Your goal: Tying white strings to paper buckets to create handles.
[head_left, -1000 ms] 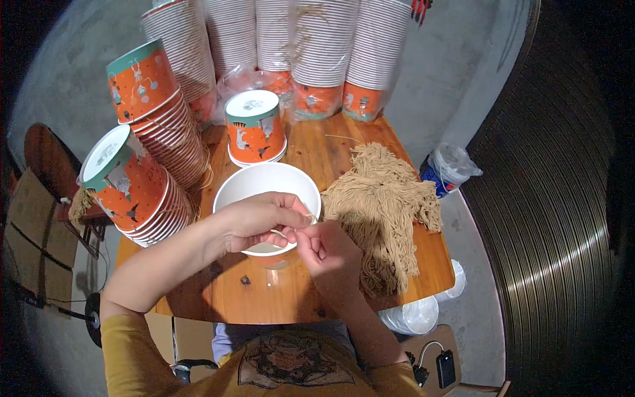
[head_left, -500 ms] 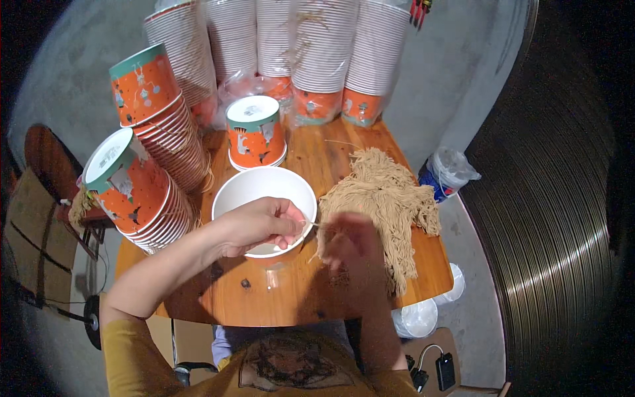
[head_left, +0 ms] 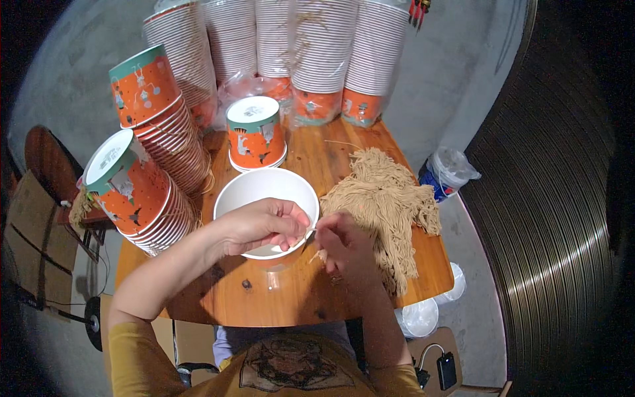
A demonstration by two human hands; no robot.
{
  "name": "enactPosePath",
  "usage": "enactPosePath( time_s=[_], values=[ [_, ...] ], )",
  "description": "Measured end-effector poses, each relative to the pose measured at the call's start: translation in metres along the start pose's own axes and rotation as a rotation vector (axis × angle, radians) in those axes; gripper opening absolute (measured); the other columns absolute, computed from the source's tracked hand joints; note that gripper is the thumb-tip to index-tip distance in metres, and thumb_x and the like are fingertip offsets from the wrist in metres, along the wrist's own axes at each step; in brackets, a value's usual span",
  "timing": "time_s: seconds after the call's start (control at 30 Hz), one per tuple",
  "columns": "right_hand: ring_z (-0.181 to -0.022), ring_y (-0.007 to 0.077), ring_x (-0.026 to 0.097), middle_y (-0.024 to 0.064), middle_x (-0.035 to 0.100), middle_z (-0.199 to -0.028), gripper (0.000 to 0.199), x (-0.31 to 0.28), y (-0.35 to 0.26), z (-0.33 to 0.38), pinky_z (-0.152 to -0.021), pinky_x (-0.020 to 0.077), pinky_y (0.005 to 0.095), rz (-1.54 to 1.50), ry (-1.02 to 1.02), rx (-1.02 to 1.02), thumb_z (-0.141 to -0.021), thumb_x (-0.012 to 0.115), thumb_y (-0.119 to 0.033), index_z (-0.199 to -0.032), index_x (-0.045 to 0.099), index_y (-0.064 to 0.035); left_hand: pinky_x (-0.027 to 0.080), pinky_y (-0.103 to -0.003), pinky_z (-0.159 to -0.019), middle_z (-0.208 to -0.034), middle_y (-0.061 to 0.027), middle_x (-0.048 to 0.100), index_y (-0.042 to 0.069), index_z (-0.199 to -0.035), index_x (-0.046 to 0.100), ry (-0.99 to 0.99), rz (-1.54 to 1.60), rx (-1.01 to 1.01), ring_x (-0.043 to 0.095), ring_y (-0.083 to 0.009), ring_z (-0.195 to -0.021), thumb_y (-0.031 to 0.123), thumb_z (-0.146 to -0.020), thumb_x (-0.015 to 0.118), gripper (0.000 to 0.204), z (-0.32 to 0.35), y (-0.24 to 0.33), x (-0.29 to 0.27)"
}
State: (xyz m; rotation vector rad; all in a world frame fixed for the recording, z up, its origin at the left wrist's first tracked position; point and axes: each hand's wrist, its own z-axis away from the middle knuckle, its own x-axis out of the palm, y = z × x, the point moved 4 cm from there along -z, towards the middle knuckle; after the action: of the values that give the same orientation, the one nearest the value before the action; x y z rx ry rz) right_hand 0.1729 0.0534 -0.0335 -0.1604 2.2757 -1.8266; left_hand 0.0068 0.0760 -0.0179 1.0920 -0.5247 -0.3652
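A white-lined paper bucket (head_left: 254, 192) stands open side up before me, its outside orange where a bit shows below the rim. Over its near right side, my left hand (head_left: 281, 228) is closed in a pinch on a thin tan string (head_left: 311, 229) by the rim. Just right of the rim, my right hand (head_left: 342, 245) pinches the same string, its fingertips close to the left ones. Whether the string is fastened to the bucket cannot be made out. A loose heap of tan strings (head_left: 380, 198) lies right of the bucket, partly behind my right hand.
Upside-down orange buckets (head_left: 254, 139) stand behind the open one. Two nested stacks (head_left: 142, 178) with strings hanging from them lean at the left. Tall bagged stacks (head_left: 324, 53) line the table's (head_left: 231, 298) back. A blue-and-white pail (head_left: 446, 173) stands beyond the right edge.
My right hand, blurred before, has come in to the string near the left fingertips. My left hand stays at the rim in its pinch.
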Motion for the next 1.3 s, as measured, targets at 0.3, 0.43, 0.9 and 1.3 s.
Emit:
enactPosePath(
  time_s=[0.3, 0.43, 0.9, 1.3],
  values=[
    [-0.065, 0.0008, 0.041, -0.0067, 0.048, -0.071, 0.012, 0.015, 0.011, 0.0, -0.057, 0.0342, 0.0176, -0.064, -0.093, -0.075, -0.085, 0.062, -0.006, -0.093, 0.052, -0.0069, 0.049, -0.016, -0.061, -0.084, -0.003, 0.059, 0.003, -0.097, 0.052, -0.017, 0.036, -0.004, 0.058, -0.0072, -0.067, 0.001, -0.084, 0.059, 0.015, 0.001, -0.002, 0.0],
    [-0.069, 0.0104, 0.053, 0.0019, 0.056, -0.076, 0.018, 0.016, 0.019, 0.0, -0.065, 0.0453, 0.0272, 0.013, -0.056, -0.055, -0.087, 0.062, -0.017, -0.094, 0.049, -0.0068, 0.049, -0.015, -0.063, -0.084, -0.0013, 0.058, 0.004, -0.097, 0.051, -0.045, 0.058, 0.045, 0.058, -0.006, -0.069, 0.001, -0.084, 0.06, 0.017, 0.003, -0.002, -0.003],
    [-0.062, 0.005, 0.046, -0.0036, 0.05, -0.068, 0.011, 0.015, 0.012, 0.006, -0.052, 0.0367, 0.0211, -0.07, -0.035, 0.022, -0.087, 0.061, -0.014, -0.088, 0.052, -0.008, 0.048, -0.017, -0.071, -0.089, 0.0019, 0.054, 0.008, -0.097, 0.05, -0.037, 0.037, 0.03, 0.056, -0.0049, -0.081, -0.005, -0.081, 0.059, 0.022, 0.011, 0.003, 0.007],
    [-0.063, 0.0025, 0.045, -0.0043, 0.051, -0.068, 0.006, 0.013, -0.005, 0.006, -0.056, 0.0377, 0.0173, 0.099, 0.076, -0.135, -0.087, 0.06, -0.008, -0.09, 0.057, -0.0041, 0.043, -0.027, -0.072, -0.083, -0.005, 0.052, 0.004, -0.096, 0.046, 0.191, -0.772, 0.485, 0.052, -0.0137, -0.078, 0.0, -0.083, 0.052, 0.015, 0.026, 0.022, 0.026]
  ],
)
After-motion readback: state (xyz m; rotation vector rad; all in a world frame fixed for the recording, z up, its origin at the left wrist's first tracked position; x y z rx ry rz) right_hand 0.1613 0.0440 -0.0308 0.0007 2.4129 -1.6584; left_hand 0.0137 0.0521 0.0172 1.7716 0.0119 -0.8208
